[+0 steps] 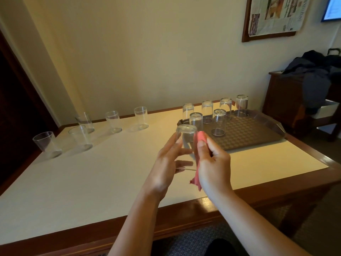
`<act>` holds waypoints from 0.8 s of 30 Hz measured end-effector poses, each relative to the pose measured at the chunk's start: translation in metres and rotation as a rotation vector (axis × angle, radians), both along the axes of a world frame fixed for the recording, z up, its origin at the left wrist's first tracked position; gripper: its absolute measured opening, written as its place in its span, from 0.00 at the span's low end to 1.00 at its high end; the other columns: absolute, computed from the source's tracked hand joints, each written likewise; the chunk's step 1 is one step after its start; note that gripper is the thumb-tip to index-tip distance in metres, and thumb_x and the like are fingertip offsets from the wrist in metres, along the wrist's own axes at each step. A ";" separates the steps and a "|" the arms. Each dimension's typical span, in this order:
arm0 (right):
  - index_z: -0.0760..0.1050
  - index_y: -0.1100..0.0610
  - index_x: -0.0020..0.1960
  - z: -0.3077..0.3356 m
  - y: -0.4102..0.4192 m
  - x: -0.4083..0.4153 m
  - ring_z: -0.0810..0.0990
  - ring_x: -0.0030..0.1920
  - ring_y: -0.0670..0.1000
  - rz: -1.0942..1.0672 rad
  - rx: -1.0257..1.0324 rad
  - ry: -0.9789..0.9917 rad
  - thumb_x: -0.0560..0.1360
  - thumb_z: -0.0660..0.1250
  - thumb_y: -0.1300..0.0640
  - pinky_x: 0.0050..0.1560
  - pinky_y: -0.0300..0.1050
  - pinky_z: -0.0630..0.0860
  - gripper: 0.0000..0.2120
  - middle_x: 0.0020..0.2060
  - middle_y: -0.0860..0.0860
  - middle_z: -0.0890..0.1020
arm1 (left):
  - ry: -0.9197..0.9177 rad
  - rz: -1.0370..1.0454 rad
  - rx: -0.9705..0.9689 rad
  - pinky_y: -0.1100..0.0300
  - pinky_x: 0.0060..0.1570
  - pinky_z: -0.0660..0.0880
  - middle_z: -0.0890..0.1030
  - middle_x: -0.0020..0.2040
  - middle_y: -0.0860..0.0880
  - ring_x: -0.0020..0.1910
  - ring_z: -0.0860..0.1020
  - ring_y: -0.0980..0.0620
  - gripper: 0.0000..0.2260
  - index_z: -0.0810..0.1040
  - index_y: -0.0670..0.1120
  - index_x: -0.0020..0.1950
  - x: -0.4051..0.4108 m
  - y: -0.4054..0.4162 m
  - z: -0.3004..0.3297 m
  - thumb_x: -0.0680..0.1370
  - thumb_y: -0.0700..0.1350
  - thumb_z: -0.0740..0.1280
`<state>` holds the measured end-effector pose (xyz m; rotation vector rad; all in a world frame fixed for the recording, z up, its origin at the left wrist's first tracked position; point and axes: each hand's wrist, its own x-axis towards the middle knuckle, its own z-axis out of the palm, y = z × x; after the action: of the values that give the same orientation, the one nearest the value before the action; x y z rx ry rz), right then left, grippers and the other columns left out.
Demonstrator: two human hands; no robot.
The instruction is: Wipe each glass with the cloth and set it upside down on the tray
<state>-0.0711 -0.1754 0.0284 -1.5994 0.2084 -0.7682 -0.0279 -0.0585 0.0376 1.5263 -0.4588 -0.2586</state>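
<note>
— Pink cloth (198, 157) in the right hand (215, 163), pinched against the glass (186, 137)?
— Yes; the left hand (167, 163) grips that glass, inverted, above the table (92, 182) (just left of the tray (249, 132)). Six glasses stand upside down there.

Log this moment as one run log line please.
step: wiping | left hand: holds glass inverted | right hand: pinches pink cloth against it | tray: six inverted | table: five upright
</note>
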 end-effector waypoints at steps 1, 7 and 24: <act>0.73 0.47 0.70 0.003 -0.002 0.001 0.80 0.58 0.41 -0.010 0.033 0.006 0.82 0.61 0.52 0.55 0.47 0.81 0.17 0.55 0.38 0.81 | 0.007 -0.015 -0.008 0.44 0.59 0.77 0.87 0.56 0.49 0.52 0.84 0.39 0.13 0.76 0.73 0.66 0.000 0.001 0.001 0.82 0.62 0.62; 0.75 0.40 0.65 -0.009 0.016 -0.014 0.80 0.33 0.48 0.047 -0.059 -0.037 0.83 0.60 0.52 0.35 0.53 0.81 0.14 0.35 0.46 0.82 | -0.036 0.153 -0.075 0.54 0.48 0.78 0.85 0.51 0.55 0.45 0.80 0.50 0.28 0.75 0.56 0.74 0.006 -0.004 0.001 0.75 0.63 0.69; 0.72 0.45 0.70 0.004 -0.004 -0.001 0.83 0.51 0.42 -0.018 0.075 -0.003 0.83 0.60 0.51 0.43 0.48 0.84 0.16 0.55 0.42 0.82 | 0.074 -0.028 -0.060 0.47 0.54 0.77 0.87 0.58 0.48 0.51 0.83 0.39 0.22 0.73 0.63 0.74 0.003 -0.002 0.001 0.79 0.61 0.67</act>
<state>-0.0719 -0.1790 0.0324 -1.5272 0.2469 -0.7677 -0.0245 -0.0604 0.0391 1.4472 -0.4265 -0.3193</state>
